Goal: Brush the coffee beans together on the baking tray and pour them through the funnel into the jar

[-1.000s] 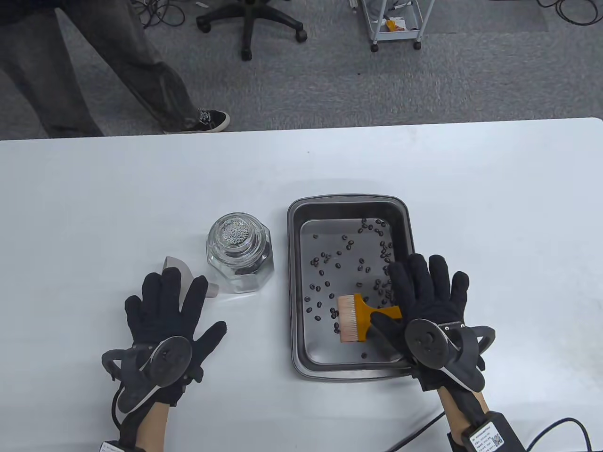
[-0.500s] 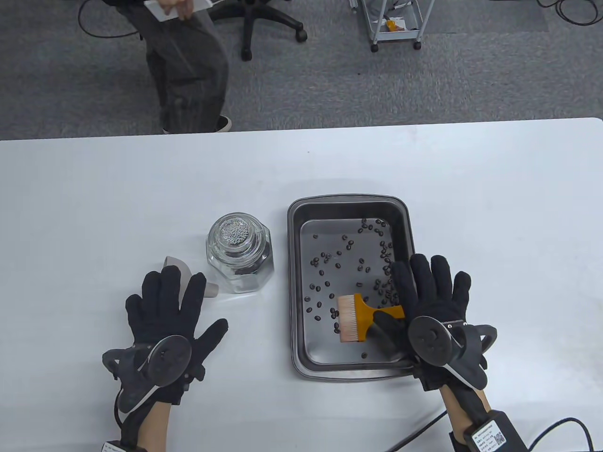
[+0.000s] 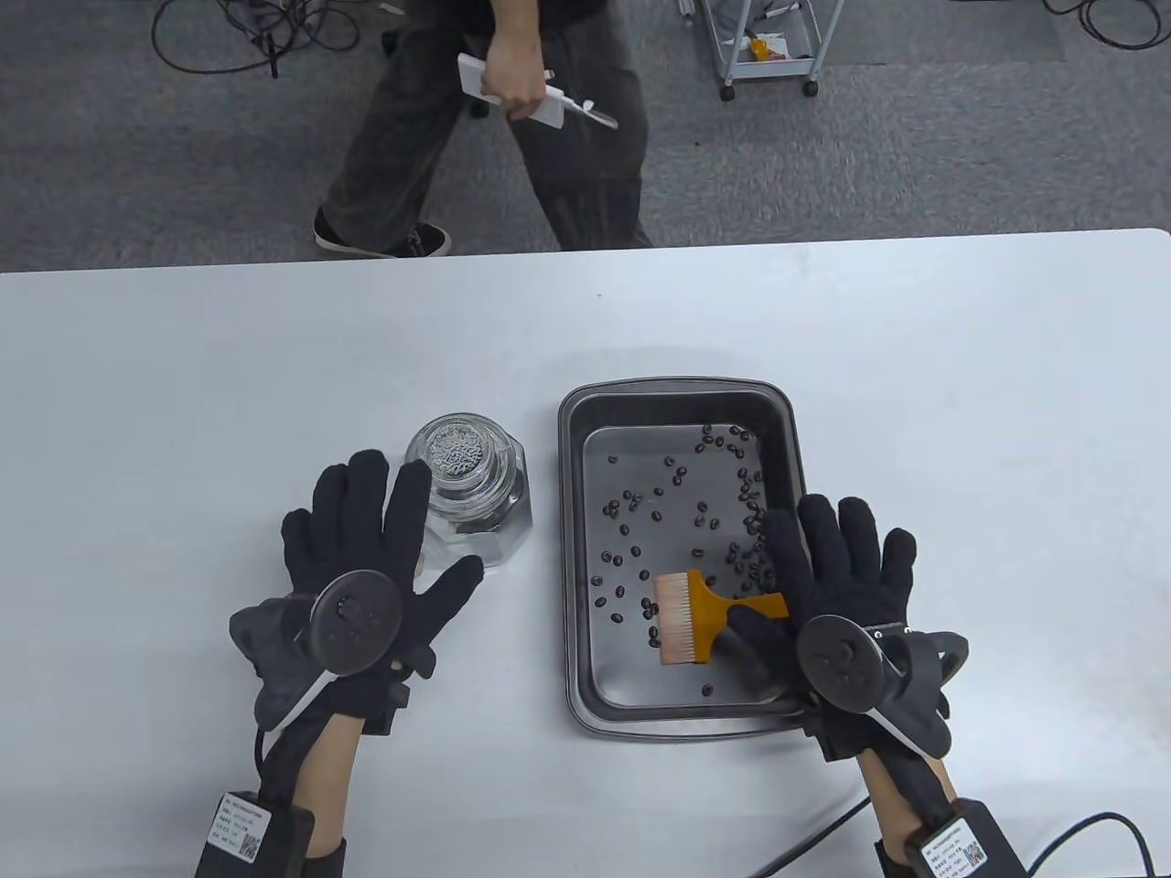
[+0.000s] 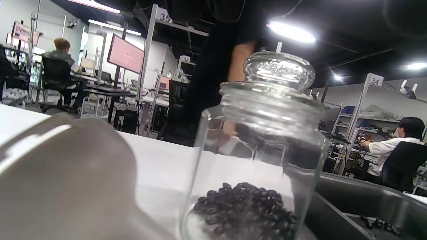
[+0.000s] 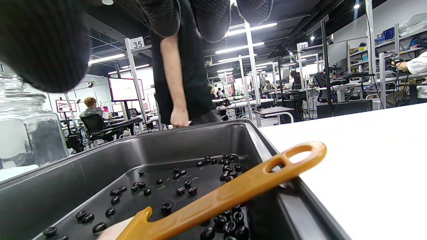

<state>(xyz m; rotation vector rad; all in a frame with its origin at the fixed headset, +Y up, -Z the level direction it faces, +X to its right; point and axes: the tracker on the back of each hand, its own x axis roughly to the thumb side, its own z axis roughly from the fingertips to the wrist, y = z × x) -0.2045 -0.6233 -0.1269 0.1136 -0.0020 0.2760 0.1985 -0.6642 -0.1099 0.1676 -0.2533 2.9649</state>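
Seen from above, the left hand [image 3: 366, 567] in its black knit glove lies palm down on the white tabletop [image 3: 183, 384], fingers straight and spread, gripping nothing, its fingertips just beside the clear faceted glass jar [image 3: 468, 503] with a knobbed glass stopper. The right hand [image 3: 837, 594] hovers over the right rim of the dark grey rectangular metal baking tray [image 3: 677, 395], fingers extended and released, above the end of the amber plastic brush [image 3: 704, 615], whose pale bristles rest flat on the tray floor. Glossy dark coffee beans [image 3: 695, 512] lie scattered across the tray. A person in grey trousers [image 3: 512, 155] stands beyond the tabletop, carrying a white flat object. From the left wrist, the jar [image 4: 257, 146] stands upright and stoppered with a heap of beans at its bottom; a smooth grey curved funnel [image 4: 63, 173] fills the lower left, blurred, and the tray's wall [image 4: 360, 203] shows at right. From the right wrist, gloved fingers [image 5: 213, 16] hang in at the top, apart from the brush; its looped handle [image 5: 233, 190] leans on the tray's [image 5: 83, 166] right rim, beans [image 5: 180, 186] strewn behind it.
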